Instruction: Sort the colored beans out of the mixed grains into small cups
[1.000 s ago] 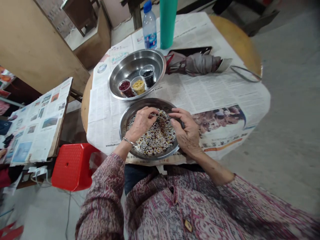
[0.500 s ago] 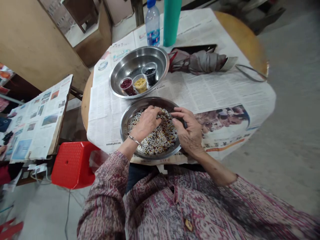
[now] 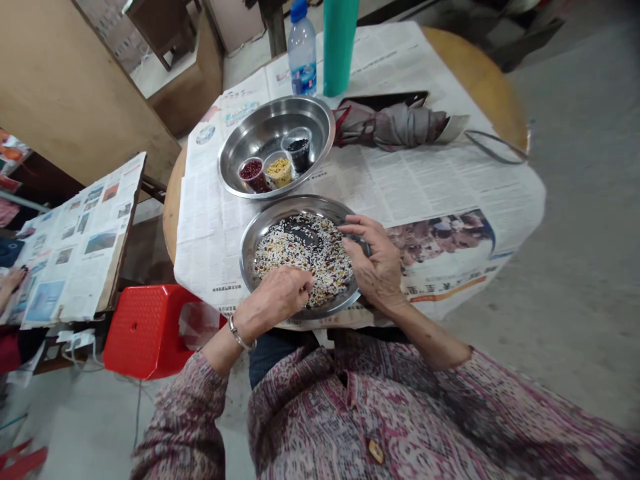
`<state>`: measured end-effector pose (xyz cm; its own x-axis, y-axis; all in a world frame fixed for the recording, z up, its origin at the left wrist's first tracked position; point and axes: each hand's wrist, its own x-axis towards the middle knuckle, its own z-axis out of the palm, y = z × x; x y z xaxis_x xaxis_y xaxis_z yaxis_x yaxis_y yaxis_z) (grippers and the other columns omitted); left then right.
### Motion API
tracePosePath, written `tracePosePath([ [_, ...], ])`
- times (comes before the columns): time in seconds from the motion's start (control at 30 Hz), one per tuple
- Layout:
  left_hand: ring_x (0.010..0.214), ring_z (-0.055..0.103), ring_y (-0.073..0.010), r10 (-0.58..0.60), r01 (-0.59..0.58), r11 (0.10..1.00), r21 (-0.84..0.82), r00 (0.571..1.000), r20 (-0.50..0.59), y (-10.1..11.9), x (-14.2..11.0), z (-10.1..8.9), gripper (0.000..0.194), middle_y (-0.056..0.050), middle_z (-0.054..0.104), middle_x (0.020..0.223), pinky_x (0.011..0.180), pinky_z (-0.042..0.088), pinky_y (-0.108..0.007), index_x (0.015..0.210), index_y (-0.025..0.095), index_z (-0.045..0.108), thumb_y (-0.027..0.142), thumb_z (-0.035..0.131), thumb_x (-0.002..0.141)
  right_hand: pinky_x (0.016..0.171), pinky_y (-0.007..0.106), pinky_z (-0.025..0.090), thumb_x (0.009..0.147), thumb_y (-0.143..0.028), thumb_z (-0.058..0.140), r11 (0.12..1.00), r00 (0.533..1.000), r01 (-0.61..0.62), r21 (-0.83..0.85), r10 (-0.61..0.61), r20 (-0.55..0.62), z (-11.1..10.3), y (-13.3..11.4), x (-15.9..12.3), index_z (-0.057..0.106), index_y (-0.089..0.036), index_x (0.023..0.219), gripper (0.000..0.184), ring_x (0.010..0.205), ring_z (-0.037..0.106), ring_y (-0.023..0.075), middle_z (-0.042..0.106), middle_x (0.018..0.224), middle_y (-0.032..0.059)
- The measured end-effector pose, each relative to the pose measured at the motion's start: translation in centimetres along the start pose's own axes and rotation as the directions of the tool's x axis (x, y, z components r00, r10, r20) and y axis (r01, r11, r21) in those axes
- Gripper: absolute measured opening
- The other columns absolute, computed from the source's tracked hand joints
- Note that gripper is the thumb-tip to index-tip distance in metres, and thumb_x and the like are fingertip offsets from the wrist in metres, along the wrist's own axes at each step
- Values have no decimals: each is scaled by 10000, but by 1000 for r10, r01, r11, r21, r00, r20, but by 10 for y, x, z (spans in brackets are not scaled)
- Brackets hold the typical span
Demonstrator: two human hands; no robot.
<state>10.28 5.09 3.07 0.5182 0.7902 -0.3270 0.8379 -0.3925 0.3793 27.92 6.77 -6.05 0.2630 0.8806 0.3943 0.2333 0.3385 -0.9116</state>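
A steel basin (image 3: 250, 230) in front of me holds a loose mix of white, dark red, yellow and black grains (image 3: 330, 273). My left hand (image 3: 283, 292), with a silver bangle at the wrist, is over the near left part of this basin. Its fingers are curled closed at the grains; what they hold, if anything, is hidden. At the right rim is my right hand (image 3: 379, 263), its fingers stretched out and apart from the thumb. A second basin (image 3: 230, 143) behind holds plastic cups of red beans (image 3: 253, 172), yellow grains (image 3: 279, 170) and black beans (image 3: 299, 152).
Newspaper (image 3: 370, 180) covers the round table. Toward the back stand a water bottle (image 3: 303, 57) and a green cylinder (image 3: 340, 50), with a folded umbrella (image 3: 400, 125) nearby. On the left are a red stool (image 3: 140, 327) and another newspaper-covered table (image 3: 85, 240), with a person's hand at its edge.
My left hand has moved toward me from the basin's middle and its fingers have curled closed. A dark patch of basin floor now shows among the grains. My right hand stays at the rim.
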Motion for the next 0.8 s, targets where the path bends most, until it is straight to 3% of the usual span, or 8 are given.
tracePosePath([
  [0.1, 793, 663, -160, -15, 14, 1000, -22, 998, -62, -4, 1, -2, 138, -21, 733, 902, 812, 543, -317, 947, 200, 695, 149, 573, 908, 1071, 524, 465, 892, -256, 586, 1000, 1000, 5, 0, -5, 1, 0, 1, 0, 704, -249, 982, 149, 1154, 637, 245, 688, 1210, 67],
  [0.23, 1082, 627, -213, -8, 31, 997, 74, 956, -292, -13, 28, 0, 207, -68, 666, 1111, 1034, 499, -399, 1108, 185, 651, 134, 587, 917, 1075, 519, 464, 892, -243, 588, 1000, 1000, 14, -3, -14, 7, 0, 2, 0, 703, -243, 989, 151, 1170, 632, 246, 682, 1222, 70],
  [0.43, 1066, 613, -215, 40, -26, 998, 50, 954, -298, -17, 62, 13, 348, -97, 596, 1154, 1007, 529, -376, 1224, 135, 596, 73, 586, 881, 1060, 498, 479, 894, -209, 594, 999, 999, 34, -3, -34, -9, 1, 1, 0, 704, -244, 982, 145, 1152, 642, 230, 692, 1205, 66],
  [0.6, 1072, 627, -203, 22, -24, 1000, 1, 921, -389, -20, 84, 17, 309, -82, 660, 1086, 988, 540, -349, 1134, 136, 647, 1, 548, 874, 1064, 496, 477, 892, -198, 597, 999, 999, 33, -3, -33, -3, 1, 2, 0, 705, -246, 990, 154, 1161, 636, 229, 688, 1214, 65],
  [0.7, 1034, 641, -188, 18, -42, 998, -43, 897, -441, -24, 90, 17, 276, -55, 680, 1039, 968, 548, -351, 1054, 167, 661, -10, 550, 873, 1063, 500, 477, 892, -195, 596, 999, 999, 32, -7, -32, -1, 0, 1, 0, 704, -245, 992, 156, 1162, 634, 229, 689, 1213, 67],
  [0.8, 1050, 628, -184, 0, -33, 998, -57, 862, -507, -27, 83, 15, 258, -59, 651, 1105, 984, 541, -364, 1092, 183, 647, 40, 578, 889, 1063, 500, 477, 894, -194, 593, 999, 1000, 31, -7, -31, 2, 0, 1, 0, 704, -242, 991, 156, 1163, 635, 230, 690, 1210, 69],
])
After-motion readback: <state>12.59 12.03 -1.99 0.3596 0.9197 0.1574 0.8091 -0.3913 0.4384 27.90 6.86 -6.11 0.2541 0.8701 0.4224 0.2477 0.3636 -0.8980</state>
